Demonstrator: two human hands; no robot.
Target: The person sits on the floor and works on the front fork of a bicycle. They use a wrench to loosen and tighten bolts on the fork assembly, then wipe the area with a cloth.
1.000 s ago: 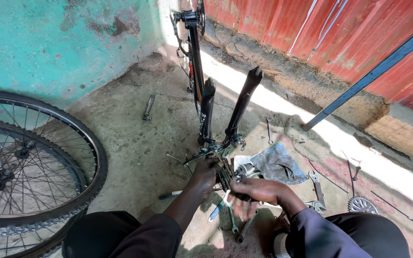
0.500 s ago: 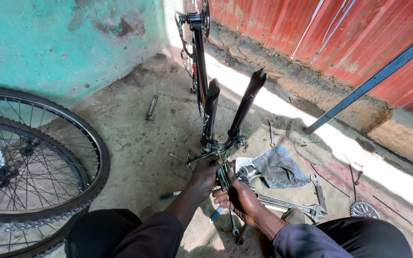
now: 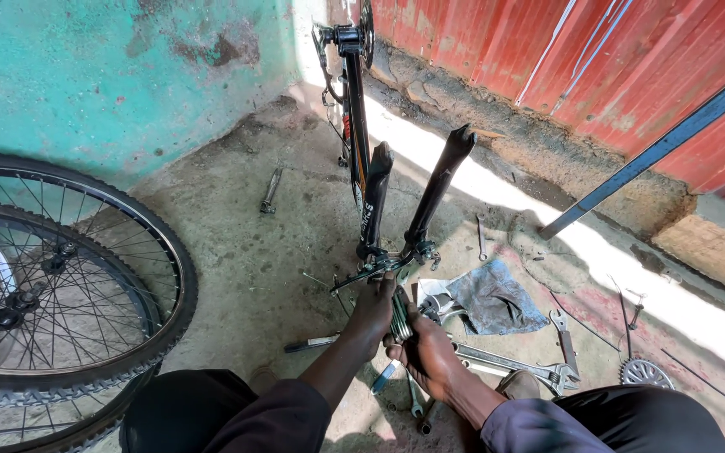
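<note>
Head view: an upturned bicycle fork (image 3: 417,201) stands on the concrete floor (image 3: 237,252); the left hand (image 3: 373,312) and right hand (image 3: 426,352) clamp its grip-covered handlebar (image 3: 399,315), likely stiff, heavy steel, best held there.

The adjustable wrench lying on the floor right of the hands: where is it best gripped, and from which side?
Probably the long bare handle of the adjustable wrench, taken from above. It lies flat on the concrete floor, its jaw end toward the sprocket; the handle end points toward the right hand and lies nearest to it.
</note>
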